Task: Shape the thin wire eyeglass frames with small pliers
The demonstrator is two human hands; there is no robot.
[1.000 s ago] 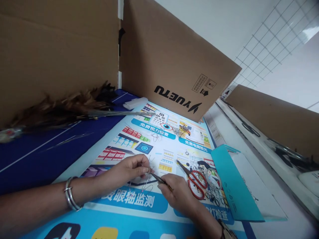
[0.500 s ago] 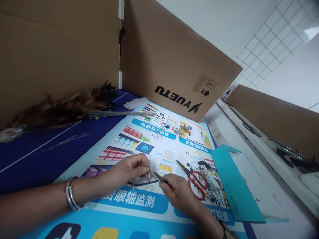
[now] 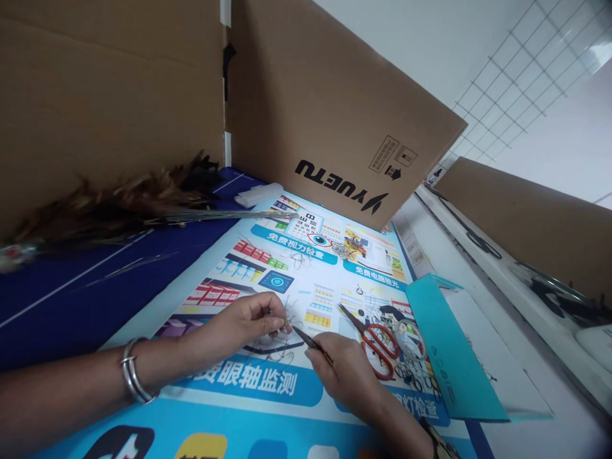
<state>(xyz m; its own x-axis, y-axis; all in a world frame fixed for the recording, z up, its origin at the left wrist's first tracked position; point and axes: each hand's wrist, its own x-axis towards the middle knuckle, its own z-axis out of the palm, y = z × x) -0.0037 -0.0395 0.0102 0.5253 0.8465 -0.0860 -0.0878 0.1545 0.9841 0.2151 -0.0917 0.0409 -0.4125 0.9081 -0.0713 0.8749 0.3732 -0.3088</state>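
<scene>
My left hand [image 3: 258, 319] is closed in a pinch over the printed sheet, on what looks like a thin wire [image 3: 288, 330]; most of it is hidden by the fingers. My right hand [image 3: 342, 366] grips slim dark tweezers [image 3: 306, 338], whose pointed tip reaches the left fingertips. Loose thin wire pieces [image 3: 282, 354] lie on the sheet under and beside the left hand. To the right of my right hand rest scissors with red handles [image 3: 380, 347]. Beside them is a clear ring-shaped roll [image 3: 411, 339] amid a pile of small dark wire loops [image 3: 418, 376].
A turquoise open box [image 3: 452, 357] stands at the right. Further back on the sheet lies a tangle of wire [image 3: 347, 248]. Long straight wires [image 3: 229, 217] and brown feathers [image 3: 109, 201] lie at the left. Cardboard panels [image 3: 325, 108] wall off the back and left.
The tweezers' tip has come slightly closer to my left fingertips. Both hands otherwise keep nearly the same place, and the view has shifted a little.
</scene>
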